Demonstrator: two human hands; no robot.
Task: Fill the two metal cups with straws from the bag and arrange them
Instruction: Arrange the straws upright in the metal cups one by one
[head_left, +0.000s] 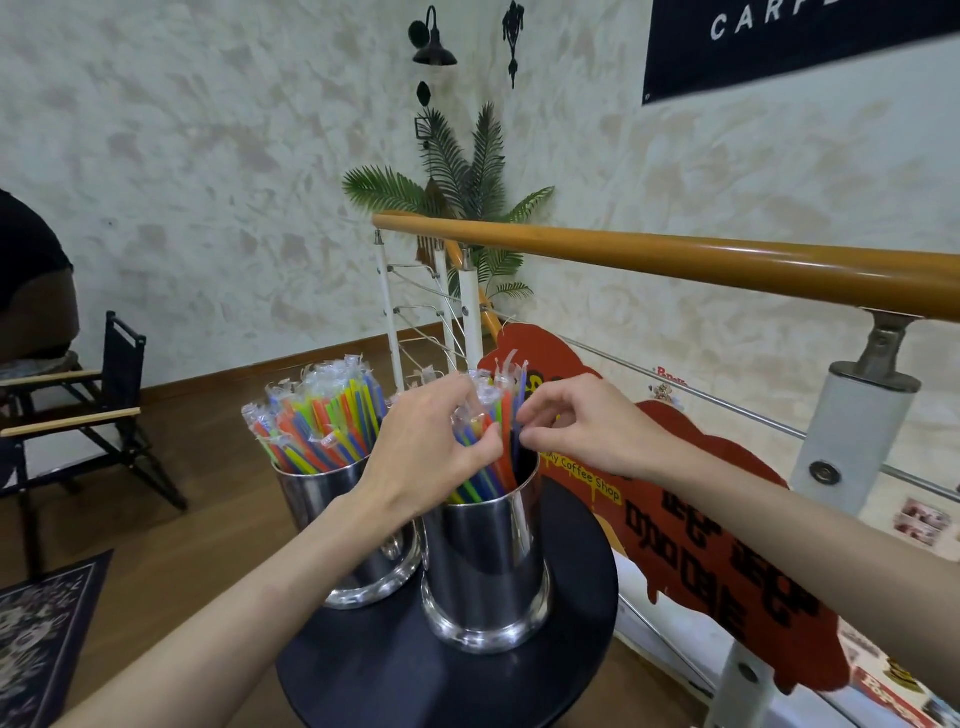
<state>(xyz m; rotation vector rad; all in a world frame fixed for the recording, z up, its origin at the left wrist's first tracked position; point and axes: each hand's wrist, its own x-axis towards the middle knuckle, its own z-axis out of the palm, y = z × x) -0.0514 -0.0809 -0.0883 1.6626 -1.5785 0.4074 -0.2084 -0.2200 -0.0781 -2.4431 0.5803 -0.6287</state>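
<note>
Two shiny metal cups stand on a round black table. The left cup is packed with wrapped straws in orange, green, yellow and blue. The right cup holds a looser bunch of straws. My left hand grips that bunch above the right cup's rim. My right hand pinches a dark blue straw at the bunch's right side. No bag is in view.
A wooden handrail on white posts runs behind and right of the table, with a red coffee-shop sign hung on it. A folding chair stands at left, a rug lies below it, and a potted palm fills the corner.
</note>
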